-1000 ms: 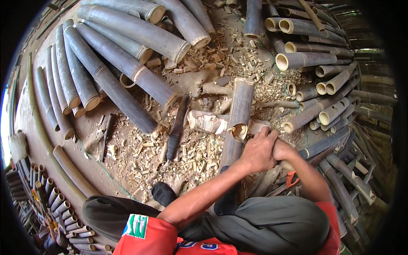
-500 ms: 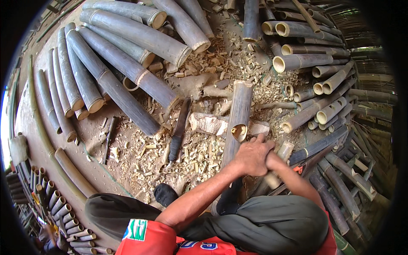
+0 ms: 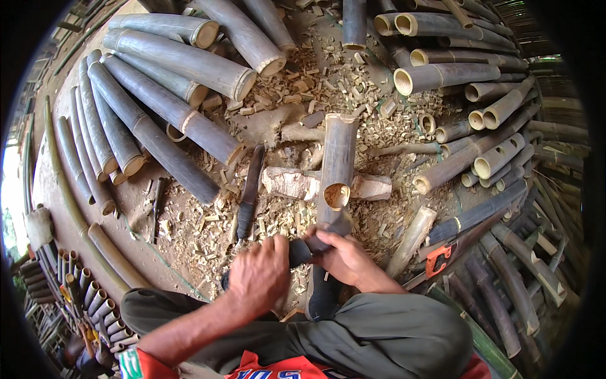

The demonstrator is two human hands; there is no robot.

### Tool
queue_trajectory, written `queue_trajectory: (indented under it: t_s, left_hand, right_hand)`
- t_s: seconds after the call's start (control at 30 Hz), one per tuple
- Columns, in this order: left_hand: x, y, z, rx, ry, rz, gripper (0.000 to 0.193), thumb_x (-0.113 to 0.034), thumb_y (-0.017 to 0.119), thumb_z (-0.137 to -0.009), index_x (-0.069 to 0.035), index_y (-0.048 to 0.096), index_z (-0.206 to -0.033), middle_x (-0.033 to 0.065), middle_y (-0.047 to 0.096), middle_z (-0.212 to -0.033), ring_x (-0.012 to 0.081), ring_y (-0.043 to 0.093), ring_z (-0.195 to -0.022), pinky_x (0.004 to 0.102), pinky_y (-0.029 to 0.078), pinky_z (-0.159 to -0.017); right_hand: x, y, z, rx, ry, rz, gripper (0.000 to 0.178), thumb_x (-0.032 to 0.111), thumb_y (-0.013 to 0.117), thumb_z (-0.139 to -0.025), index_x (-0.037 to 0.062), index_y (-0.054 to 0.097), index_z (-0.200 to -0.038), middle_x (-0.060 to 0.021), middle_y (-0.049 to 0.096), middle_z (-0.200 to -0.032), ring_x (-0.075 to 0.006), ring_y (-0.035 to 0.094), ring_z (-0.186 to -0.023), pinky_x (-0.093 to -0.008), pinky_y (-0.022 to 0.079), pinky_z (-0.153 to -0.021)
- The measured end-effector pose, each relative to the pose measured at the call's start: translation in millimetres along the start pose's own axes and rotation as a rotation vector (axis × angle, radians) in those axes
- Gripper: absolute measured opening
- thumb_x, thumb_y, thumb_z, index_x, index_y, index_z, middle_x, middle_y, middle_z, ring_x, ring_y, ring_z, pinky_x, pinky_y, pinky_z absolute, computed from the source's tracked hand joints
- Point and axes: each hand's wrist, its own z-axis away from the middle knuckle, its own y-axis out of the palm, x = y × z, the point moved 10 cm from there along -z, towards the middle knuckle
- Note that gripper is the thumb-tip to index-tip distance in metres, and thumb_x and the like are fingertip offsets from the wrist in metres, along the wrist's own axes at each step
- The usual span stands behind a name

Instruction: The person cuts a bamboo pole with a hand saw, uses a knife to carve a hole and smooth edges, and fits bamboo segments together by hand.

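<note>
A dark bamboo section [image 3: 338, 155] lies across a pale log [image 3: 290, 184], with an oval hole [image 3: 336, 196] cut in its wall. Just below that hole, my right hand [image 3: 350, 258] is closed on a dark, thick, rod-like piece [image 3: 300, 252], its upper end blurred. My left hand [image 3: 257, 275] is a fist at the other end of this piece, fingers curled round it. Its exact kind is unclear. Left of the log rests a long knife [image 3: 251, 183] with a black-wrapped handle, touched by neither hand.
Thick bamboo poles [image 3: 180, 63] fan out at the upper left, and hollow cut sections [image 3: 442, 77] are stacked at the right. Chips [image 3: 287, 218] litter the ground. An orange saw handle [image 3: 437, 259] and a pale bamboo piece [image 3: 411, 243] lie right of my hands.
My hands were clasped together right of the hole; they have moved left and apart, and the dark piece now shows between them. The whole view has shifted slightly.
</note>
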Motion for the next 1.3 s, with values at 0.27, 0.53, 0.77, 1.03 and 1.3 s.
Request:
queue_trajectory:
  t_s: [0.27, 0.53, 0.77, 1.03, 1.3]
  left_hand:
    - [10, -91, -140, 0.349, 0.219, -0.267, 0.024, -0.018, 0.084, -0.067, -0.004, 0.077, -0.085, 0.0150, 0.078, -0.082, 0.0305, 0.078, -0.082, 0.0420, 0.060, -0.070]
    - [72, 25, -91, 0.610, 0.002, 0.371, 0.042, -0.028, 0.091, -0.068, 0.000, 0.074, -0.094, 0.0139, 0.076, -0.083, 0.0227, 0.072, -0.075, 0.0397, 0.056, -0.068]
    - [-13, 119, -14, 0.285, -0.368, 0.833, 0.049, -0.024, 0.086, -0.080, 0.010, 0.067, -0.110, 0.0290, 0.076, -0.093, 0.0404, 0.077, -0.086, 0.0486, 0.061, -0.085]
    - [-165, 151, -72, 0.219, 0.183, 1.252, 0.080, -0.032, 0.078, -0.092, 0.011, 0.037, -0.146, 0.0255, 0.070, -0.115, 0.0352, 0.072, -0.103, 0.0435, 0.057, -0.092]
    - [-132, 38, -85, 0.029, 0.363, 0.934, 0.041, -0.019, 0.073, -0.090, 0.005, 0.068, -0.123, 0.0232, 0.076, -0.099, 0.0300, 0.075, -0.091, 0.0424, 0.058, -0.086]
  right_hand:
    - [27, 25, -42, 0.017, 0.019, -0.534, 0.032, 0.020, 0.057, -0.110, -0.0087, 0.060, -0.124, -0.0219, 0.068, -0.125, -0.0326, 0.071, -0.115, -0.0424, 0.062, -0.105]
    - [8, 2, -40, -0.213, 0.133, -0.168, 0.037, 0.028, 0.072, -0.097, -0.0038, 0.064, -0.114, -0.0209, 0.073, -0.109, -0.0332, 0.075, -0.097, -0.0430, 0.066, -0.090]
    - [43, -49, -4, -0.337, 0.241, 0.740, 0.035, 0.033, 0.069, -0.094, -0.0010, 0.074, -0.092, -0.0115, 0.074, -0.079, -0.0219, 0.072, -0.066, -0.0353, 0.059, -0.059]
    - [128, -49, 61, -0.399, -0.383, 1.415, 0.028, 0.028, 0.075, -0.095, 0.0058, 0.063, -0.083, -0.0001, 0.062, -0.069, -0.0126, 0.061, -0.058, -0.0315, 0.049, -0.056]
    - [135, -162, 156, -0.992, -0.713, 1.057, 0.025, 0.008, 0.070, -0.084, 0.0020, 0.059, -0.105, -0.0048, 0.064, -0.090, -0.0179, 0.061, -0.084, -0.0363, 0.050, -0.076]
